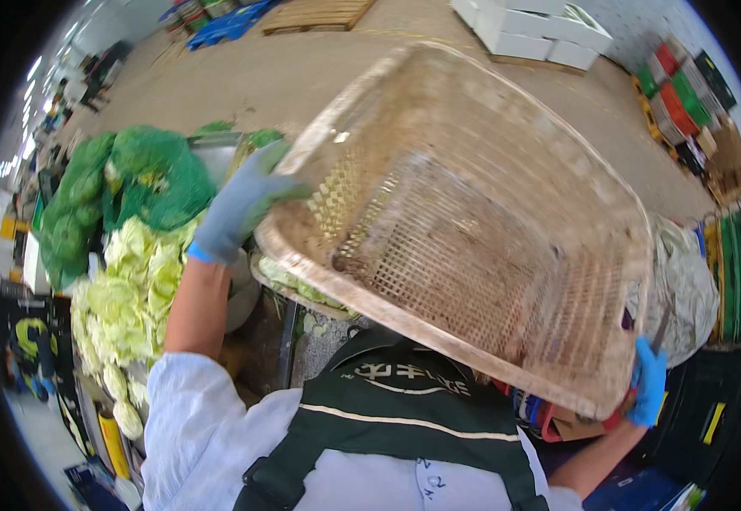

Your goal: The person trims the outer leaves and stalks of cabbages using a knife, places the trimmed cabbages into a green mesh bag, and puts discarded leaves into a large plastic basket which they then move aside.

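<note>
A dirty, off-white plastic crate with a slotted base is held up tilted before my chest. Its inside faces me and holds only brown grime and small scraps. My left hand, in a grey-blue glove, grips the rim at the crate's left end. At the lower right corner, my right hand in a blue glove holds the crate from outside; some of its fingers are hidden. A narrow knife blade points up from that hand. Below the crate, a second container with pale green leaves is partly covered.
Loose cabbage leaves are heaped at my left, beside green mesh sacks of cabbages. Stacked crates, white boxes and a wooden pallet stand farther off. A whitish plastic sack bulges at my right.
</note>
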The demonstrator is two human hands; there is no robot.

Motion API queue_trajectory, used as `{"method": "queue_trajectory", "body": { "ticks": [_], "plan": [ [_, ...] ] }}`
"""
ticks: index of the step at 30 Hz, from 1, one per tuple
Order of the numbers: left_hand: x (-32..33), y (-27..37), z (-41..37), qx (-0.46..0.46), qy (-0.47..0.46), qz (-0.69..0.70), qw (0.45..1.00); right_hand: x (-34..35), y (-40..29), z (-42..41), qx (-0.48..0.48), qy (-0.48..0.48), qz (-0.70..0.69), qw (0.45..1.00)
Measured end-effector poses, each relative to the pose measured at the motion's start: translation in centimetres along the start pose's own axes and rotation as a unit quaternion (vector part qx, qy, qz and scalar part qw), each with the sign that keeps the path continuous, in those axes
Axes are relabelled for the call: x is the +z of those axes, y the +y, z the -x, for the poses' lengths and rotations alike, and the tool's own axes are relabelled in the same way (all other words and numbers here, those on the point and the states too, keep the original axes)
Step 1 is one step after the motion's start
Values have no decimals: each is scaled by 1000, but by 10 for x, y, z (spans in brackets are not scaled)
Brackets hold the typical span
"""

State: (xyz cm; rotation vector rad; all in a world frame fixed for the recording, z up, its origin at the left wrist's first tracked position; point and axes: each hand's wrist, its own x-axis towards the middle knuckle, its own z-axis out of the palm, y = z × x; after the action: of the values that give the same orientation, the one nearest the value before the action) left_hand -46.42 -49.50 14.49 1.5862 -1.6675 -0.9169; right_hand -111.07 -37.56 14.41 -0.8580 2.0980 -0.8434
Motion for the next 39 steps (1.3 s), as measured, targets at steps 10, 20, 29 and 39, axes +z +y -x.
{"method": "queue_trajectory", "body": {
  "ticks": [10, 20, 29, 39],
  "plan": [
    [86, -21, 253, -301, 482, 185, 802, 353, -280, -148, -442, -250, 259, 822],
    [182, -119, 199, -315, 537, 301, 722, 608, -272, -154, -596, -148, 216, 760],
    [189, -114, 191, -315, 511, 122, 791, 568, -230, -234, -400, -215, 41, 890],
    [-10, -200, 153, -353, 284, -462, 763, 520, -162, -94, -194, -200, -147, 949]
  ]
}}
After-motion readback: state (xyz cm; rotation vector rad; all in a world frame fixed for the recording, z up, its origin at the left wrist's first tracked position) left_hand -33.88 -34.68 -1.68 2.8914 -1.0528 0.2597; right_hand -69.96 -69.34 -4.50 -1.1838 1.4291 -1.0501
